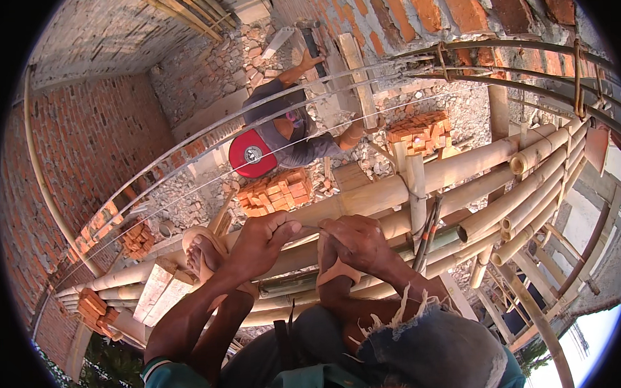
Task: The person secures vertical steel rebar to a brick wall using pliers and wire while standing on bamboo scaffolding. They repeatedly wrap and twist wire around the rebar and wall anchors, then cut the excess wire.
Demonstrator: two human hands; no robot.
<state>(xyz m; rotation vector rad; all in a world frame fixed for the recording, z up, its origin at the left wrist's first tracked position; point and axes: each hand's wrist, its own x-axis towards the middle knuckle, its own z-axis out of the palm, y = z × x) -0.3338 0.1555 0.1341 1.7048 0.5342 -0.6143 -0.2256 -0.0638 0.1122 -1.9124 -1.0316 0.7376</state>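
Both my hands are raised close together in front of my knees, above the bamboo poles [365, 195] of a scaffold. My left hand [261, 245] is closed, its thumb pressed against the bent fingers and pointing right. Facing it, my right hand [357, 244] is also closed in a pinch. A thin greyish strand [311, 227] seems to run between the two; its ends are hidden in the fingers, and its material is hard to tell. To the right, a dark long-handled tool [429, 232] with an orange part leans by an upright bamboo post [416, 194]. My sandalled feet [204, 256] rest on the bamboo.
Below, a person in a red cap [251, 153] bends over rubble, one hand reaching toward the wall. Brick stacks [275, 192] stand on the ground. Long bars [206, 139] cross beyond my hands. Loose bricks [96, 312] and a wooden block [160, 291] sit at left.
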